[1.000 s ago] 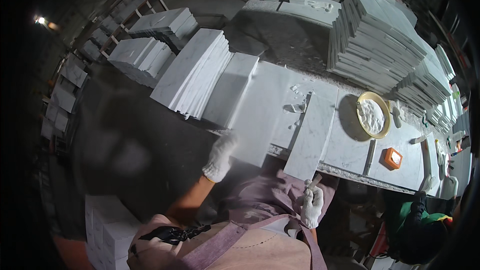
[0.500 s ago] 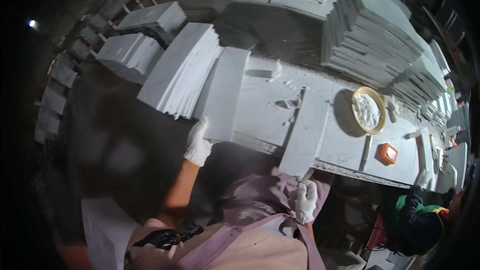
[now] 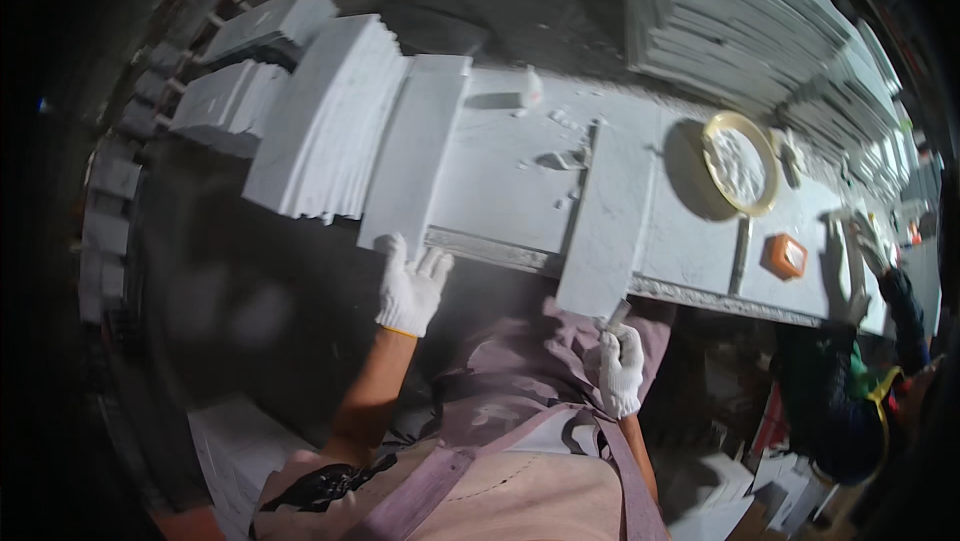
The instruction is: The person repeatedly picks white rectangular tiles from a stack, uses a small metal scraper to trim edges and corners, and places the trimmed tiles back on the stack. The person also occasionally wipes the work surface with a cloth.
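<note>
My left hand [image 3: 413, 291], in a white knit glove, is at the near end of a long pale marble slab [image 3: 420, 156]. Its fingers are apart, and the fingertips are at the slab's lower corner; whether they touch it I cannot tell. In its white glove, my right hand [image 3: 621, 373] is closed around a small flat-bladed tool, like a scraper [image 3: 619, 315], which points up. That blade is beside the near end of a second marble slab [image 3: 610, 211], lying across the worktable [image 3: 520, 171] and jutting past its front edge.
Stacked slabs [image 3: 320, 121] stand left, and a taller stack [image 3: 740, 31] rises at the back right. A bowl of white powder [image 3: 740, 163], an orange container [image 3: 786, 257] and a small white bottle [image 3: 530, 89] are on the table. A co-worker's gloved hands [image 3: 862, 251] work at right.
My left hand has gone from a closed grip at the slab's near corner to spread fingers there. My right hand still holds the scraper. The whole view has shifted.
</note>
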Tool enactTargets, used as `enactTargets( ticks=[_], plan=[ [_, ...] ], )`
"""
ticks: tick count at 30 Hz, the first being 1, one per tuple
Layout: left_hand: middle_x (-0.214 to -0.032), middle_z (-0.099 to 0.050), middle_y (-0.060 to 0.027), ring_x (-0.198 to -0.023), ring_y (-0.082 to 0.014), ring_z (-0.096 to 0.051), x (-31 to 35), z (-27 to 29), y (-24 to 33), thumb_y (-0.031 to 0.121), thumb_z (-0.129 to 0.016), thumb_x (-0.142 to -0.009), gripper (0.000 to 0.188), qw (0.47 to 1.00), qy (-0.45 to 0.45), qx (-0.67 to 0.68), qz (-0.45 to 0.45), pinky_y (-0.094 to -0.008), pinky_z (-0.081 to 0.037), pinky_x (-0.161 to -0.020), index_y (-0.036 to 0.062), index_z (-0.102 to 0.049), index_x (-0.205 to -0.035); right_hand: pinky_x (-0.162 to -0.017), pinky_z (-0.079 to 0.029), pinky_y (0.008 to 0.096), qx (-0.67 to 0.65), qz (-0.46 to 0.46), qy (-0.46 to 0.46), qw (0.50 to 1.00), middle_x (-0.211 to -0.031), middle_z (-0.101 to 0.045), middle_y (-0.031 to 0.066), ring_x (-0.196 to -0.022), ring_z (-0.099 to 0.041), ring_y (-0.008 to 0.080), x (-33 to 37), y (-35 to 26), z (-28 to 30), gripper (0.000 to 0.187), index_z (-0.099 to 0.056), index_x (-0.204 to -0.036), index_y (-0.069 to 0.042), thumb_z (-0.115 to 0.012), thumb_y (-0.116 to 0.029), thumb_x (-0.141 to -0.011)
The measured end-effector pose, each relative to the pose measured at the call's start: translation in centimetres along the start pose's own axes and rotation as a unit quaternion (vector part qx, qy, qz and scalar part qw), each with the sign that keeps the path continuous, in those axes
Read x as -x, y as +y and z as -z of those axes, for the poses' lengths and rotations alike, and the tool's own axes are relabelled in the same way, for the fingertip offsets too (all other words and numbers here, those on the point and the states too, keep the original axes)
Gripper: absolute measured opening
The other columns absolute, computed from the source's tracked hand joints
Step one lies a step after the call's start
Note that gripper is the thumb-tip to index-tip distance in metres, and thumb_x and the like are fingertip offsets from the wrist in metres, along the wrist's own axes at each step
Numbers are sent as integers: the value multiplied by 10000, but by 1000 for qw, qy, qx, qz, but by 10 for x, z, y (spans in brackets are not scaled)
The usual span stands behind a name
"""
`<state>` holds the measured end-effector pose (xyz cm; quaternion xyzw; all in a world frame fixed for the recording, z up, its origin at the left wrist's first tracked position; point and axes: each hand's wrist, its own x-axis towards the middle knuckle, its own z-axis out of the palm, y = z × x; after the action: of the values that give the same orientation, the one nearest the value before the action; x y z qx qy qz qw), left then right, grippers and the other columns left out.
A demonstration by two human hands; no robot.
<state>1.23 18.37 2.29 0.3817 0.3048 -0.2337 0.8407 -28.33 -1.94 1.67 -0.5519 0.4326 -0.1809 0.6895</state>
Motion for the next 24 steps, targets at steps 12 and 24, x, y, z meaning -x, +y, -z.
enactTargets(
  ticks=[12,24],
  plan=[
    [-1475,-451,-132,-1250,-307,-484,-59,-47,24,641,-717,-941,884,983,156,-56,73,-445,-509,-969,14,-402,-1479,-574,-496,246,19,-57,6,998,-763,-656,18,-627,-590,69,14,8,28,177,-647,-1213,-51,-583,-186,-1117],
    [-1379,-594,-123,-1262,-282,-595,14,-19,-25,533,-633,-1049,700,955,0,-274,-113,-485,-448,-1131,11,-486,-1493,-560,-549,255,-107,-11,157,982,-1057,-746,80,-613,-623,76,23,30,53,175,-602,-1196,-32,-518,-174,-1139]
  ],
)
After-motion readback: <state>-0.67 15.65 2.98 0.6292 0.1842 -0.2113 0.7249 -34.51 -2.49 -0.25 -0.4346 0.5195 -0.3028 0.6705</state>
